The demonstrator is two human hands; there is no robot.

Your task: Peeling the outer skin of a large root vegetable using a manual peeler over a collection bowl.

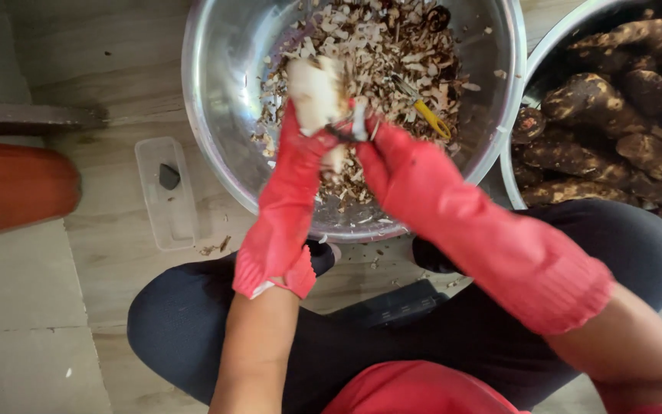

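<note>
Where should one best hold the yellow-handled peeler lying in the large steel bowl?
Grip the yellow-handled peeler by its yellow handle, coming from above on the right. The handle points toward the large steel bowl's right wall and lies uncovered on the peelings, while the metal blade end points inward.
</note>
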